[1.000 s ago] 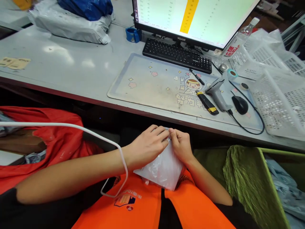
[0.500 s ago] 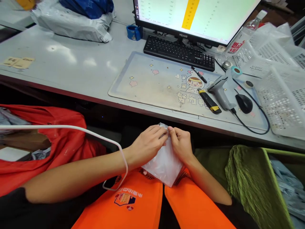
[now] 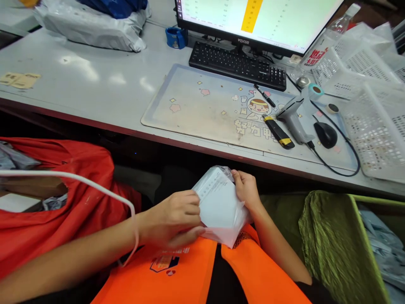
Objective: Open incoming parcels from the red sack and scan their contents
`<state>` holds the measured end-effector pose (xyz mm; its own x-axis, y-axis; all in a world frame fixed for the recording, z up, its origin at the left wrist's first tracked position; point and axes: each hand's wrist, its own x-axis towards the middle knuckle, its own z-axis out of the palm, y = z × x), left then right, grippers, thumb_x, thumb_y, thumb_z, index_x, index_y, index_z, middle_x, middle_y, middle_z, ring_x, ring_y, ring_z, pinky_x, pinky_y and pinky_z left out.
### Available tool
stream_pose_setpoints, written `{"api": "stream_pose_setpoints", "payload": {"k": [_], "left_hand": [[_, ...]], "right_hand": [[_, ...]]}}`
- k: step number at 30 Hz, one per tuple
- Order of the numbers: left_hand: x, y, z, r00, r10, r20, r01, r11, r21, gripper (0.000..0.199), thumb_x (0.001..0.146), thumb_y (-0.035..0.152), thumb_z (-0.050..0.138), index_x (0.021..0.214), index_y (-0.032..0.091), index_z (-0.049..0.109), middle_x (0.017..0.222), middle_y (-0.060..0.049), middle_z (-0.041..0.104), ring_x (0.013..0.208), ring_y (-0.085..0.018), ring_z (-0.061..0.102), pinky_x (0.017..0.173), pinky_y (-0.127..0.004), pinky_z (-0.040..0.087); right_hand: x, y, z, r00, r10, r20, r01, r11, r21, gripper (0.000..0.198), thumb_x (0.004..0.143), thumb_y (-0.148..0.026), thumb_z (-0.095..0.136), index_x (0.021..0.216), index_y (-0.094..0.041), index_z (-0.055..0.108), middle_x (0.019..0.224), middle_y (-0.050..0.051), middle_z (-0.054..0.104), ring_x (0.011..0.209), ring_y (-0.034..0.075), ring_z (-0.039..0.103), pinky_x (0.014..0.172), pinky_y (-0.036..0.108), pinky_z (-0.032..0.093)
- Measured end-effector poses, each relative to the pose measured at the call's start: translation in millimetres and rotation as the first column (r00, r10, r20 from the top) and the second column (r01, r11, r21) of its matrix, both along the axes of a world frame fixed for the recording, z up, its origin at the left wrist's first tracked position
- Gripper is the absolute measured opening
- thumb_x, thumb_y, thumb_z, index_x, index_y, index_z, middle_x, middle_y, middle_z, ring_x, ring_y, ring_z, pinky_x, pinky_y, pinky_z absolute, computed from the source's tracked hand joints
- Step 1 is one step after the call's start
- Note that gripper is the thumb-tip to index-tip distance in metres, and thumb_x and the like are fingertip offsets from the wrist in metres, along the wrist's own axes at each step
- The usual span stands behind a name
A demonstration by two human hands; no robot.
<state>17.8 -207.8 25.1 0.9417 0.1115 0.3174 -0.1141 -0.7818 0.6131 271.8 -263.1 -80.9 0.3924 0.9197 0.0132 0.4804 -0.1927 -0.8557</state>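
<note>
A clear plastic bag (image 3: 243, 217) with a pale white box or packet (image 3: 218, 202) inside lies tilted over my lap; small grey print shows on the packet's upper part. My right hand (image 3: 246, 189) pinches the bag's upper right edge between thumb and fingers. At the bag's left side is my left hand (image 3: 175, 217), slightly blurred, its fingers curled at the edge and its thumb stretched along the lower left corner. The fingertips' exact hold there is partly hidden. A white cord (image 3: 104, 191) runs across my left wrist.
On the desk (image 3: 104, 101) are a keyboard (image 3: 237, 65), a box cutter (image 3: 278, 131), a scanner (image 3: 294, 120), a mouse (image 3: 325, 133) and white baskets (image 3: 373, 131). A red bag (image 3: 85, 164) with parcels stands at left, a green-lined bin (image 3: 329, 236) at right.
My left hand has left the bag's top and moved down and left to its side. The bag has turned up, so the printed packet shows. My right hand keeps its pinch.
</note>
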Motion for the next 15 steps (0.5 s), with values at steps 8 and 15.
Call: {"api": "stream_pose_setpoints", "payload": {"k": [8, 15], "left_hand": [[-66, -30, -70.1, 0.805, 0.592, -0.048, -0.591, 0.79, -0.163, 0.035, 0.104, 0.027, 0.05, 0.071, 0.02, 0.06, 0.065, -0.003, 0.063, 0.067, -0.018, 0.059, 0.074, -0.034, 0.05], [-52, 3, -82.1, 0.859, 0.354, -0.37, -0.438, 0.135, -0.889, 0.1, 0.087, 0.098, 0.029, 0.14, 0.021, 0.063, 0.118, -0.017, 0.074, 0.11, -0.034, 0.072, 0.084, -0.042, 0.062]], "right_hand": [[-3, -16, -6, 0.97, -0.165, -0.177, 0.169, 0.986, 0.006, 0.064, 0.101, -0.071, 0.047, 0.06, -0.022, 0.042, 0.057, -0.002, 0.044, 0.055, 0.013, 0.039, 0.053, 0.027, 0.029], [-15, -24, 17, 0.993, 0.039, -0.112, -0.032, 0.998, 0.061, 0.059, 0.105, -0.06, 0.048, 0.06, -0.021, 0.041, 0.055, -0.004, 0.038, 0.051, 0.01, 0.035, 0.051, 0.026, 0.025]]}}
